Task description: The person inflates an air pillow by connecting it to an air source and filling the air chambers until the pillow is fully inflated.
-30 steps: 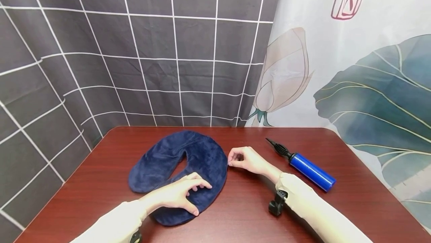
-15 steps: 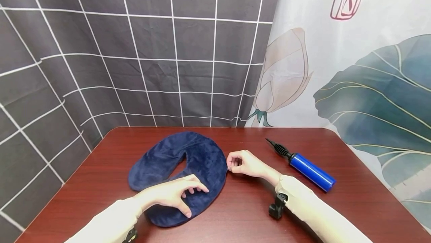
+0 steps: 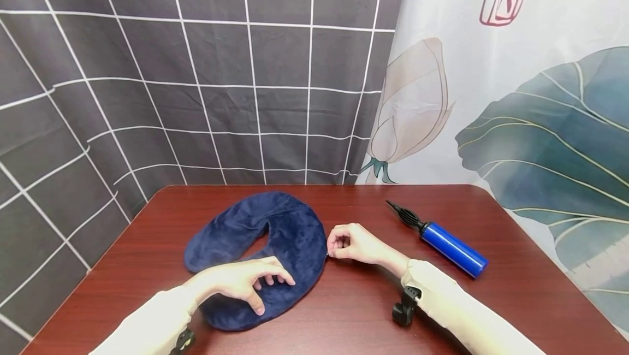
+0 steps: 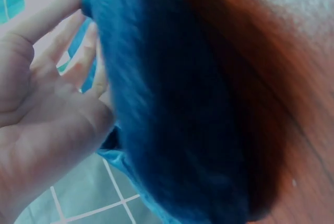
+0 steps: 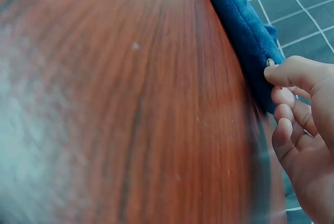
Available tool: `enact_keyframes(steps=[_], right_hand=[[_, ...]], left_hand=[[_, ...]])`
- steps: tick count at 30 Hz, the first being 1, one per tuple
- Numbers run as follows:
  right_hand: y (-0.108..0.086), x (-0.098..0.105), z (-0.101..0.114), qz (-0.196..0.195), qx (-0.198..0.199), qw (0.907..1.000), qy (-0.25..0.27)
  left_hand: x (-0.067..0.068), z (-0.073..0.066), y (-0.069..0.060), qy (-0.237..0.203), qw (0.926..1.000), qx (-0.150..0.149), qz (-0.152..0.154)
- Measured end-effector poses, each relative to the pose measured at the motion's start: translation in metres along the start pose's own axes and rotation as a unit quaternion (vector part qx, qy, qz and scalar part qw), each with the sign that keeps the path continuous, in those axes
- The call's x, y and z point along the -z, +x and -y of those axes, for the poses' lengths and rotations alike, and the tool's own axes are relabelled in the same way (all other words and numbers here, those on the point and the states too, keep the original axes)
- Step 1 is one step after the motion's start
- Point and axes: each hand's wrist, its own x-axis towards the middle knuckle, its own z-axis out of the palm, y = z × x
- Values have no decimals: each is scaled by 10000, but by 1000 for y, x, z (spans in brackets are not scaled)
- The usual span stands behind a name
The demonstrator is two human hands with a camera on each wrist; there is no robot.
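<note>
A navy plush U-shaped neck pillow (image 3: 297,235) lies flat on the table, its opening toward the left. My right hand (image 3: 351,243) is at the pillow's right edge. In the right wrist view, the thumb and index finger of the right hand (image 5: 313,114) pinch a small metal zipper pull (image 5: 270,62) on the seam of the pillow (image 5: 242,25). Across the pillow's near arm rests my left hand (image 3: 241,281), thumb and fingers spread. Seen from the left wrist, the left hand (image 4: 52,93) touches the plush fabric (image 4: 162,93) with extended fingers.
To the right lies a blue hand pump (image 3: 454,248) with a black nozzle (image 3: 407,216) pointing back left. The brown wooden table (image 3: 363,311) ends at a dark grid curtain (image 3: 280,104) and a white floral curtain (image 3: 417,98).
My right hand has moved nearer along the pillow's right edge, still pinching. The left hand has slid left and slightly nearer, and the pillow's near arm has shifted a little left.
</note>
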Motion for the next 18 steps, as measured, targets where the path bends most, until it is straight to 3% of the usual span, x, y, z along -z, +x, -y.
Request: enact_keyframes(steps=[9, 18], right_hand=[[0, -5, 9, 179, -162, 9995, 192], [2, -10, 14, 373, 16, 9991, 203]], left_hand=[[4, -5, -8, 148, 9988, 459, 41], [7, 3, -17, 562, 9981, 251, -95]])
